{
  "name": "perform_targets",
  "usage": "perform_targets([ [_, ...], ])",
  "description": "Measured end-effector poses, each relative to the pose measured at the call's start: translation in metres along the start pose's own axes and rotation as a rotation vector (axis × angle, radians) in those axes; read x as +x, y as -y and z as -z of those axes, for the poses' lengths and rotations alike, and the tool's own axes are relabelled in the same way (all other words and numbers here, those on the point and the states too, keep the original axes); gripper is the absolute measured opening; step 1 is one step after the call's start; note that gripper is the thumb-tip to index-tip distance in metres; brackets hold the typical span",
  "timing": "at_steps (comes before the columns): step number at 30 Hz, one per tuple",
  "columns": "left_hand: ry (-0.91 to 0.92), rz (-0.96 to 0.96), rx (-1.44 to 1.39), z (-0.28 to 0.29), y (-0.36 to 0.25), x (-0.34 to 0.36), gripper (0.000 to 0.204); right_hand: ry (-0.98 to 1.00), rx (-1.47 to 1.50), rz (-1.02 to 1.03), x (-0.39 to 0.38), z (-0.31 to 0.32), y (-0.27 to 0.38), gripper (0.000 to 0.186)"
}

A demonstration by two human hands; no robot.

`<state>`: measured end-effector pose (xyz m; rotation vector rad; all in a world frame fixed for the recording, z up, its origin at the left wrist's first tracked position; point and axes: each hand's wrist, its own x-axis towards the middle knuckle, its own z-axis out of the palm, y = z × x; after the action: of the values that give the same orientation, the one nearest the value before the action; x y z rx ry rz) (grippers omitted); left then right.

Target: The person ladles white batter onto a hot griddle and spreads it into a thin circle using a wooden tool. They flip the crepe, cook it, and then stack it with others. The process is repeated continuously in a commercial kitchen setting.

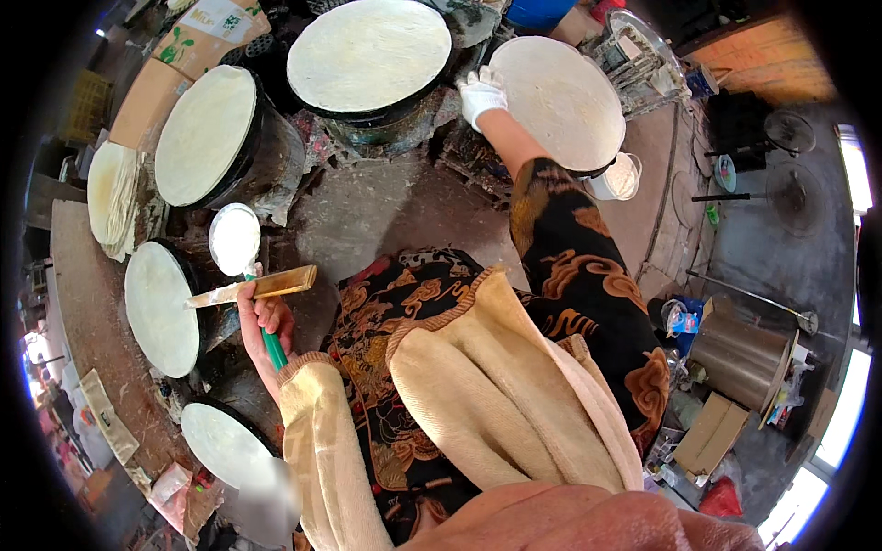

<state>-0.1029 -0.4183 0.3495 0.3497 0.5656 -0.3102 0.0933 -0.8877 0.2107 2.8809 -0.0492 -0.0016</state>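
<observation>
Five griddles (372, 116), five pale sheets (367, 55) on top.
One ladle (235, 241), one wooden spreader (280, 283) are gripped in closed left hand (265, 317); gloved right hand (480, 95) half-curled at rightmost griddle's edge, grip can't be told.

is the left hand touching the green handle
Touching. The head view shows the left hand closed around the green handle, with the handle's lower part pressed along the palm side.

Your left hand (266, 320) and wooden scraper (283, 282) partly hide the green ladle handle (275, 353), and blur partly veils the near-left pancake (220, 444).
</observation>
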Motion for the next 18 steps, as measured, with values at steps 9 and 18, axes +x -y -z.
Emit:
perform_targets([
  [9, -0.241, -0.113, 0.128, 0.008, 0.008, -0.017, 0.026, 0.194, -0.129, 0.032, 0.076, -0.104, 0.007, 0.024],
  [18, -0.077, 0.090, 0.210, 0.009, -0.008, -0.010, 0.044, 0.140, -0.129, 0.065, -0.130, -0.016, 0.020, 0.023],
])
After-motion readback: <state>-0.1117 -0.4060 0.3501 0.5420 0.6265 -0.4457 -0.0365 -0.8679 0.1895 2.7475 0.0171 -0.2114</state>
